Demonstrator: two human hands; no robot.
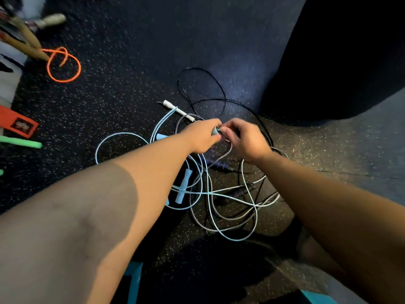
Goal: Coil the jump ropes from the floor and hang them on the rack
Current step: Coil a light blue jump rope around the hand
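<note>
speckled dark rubber floor [122,88] carries tangled jump ropes [210,194], blue, grey and black. over them, left hand [202,137] and right hand [245,140] together pinch a grey handle end [215,130]. farther left lies an orange cord loop [63,64].

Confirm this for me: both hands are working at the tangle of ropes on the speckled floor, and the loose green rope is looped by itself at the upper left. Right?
Not quite. In the head view the looped rope at the upper left is an orange rope, not green. The rest holds: the left hand and right hand meet over the tangle of ropes on the speckled floor.
</note>
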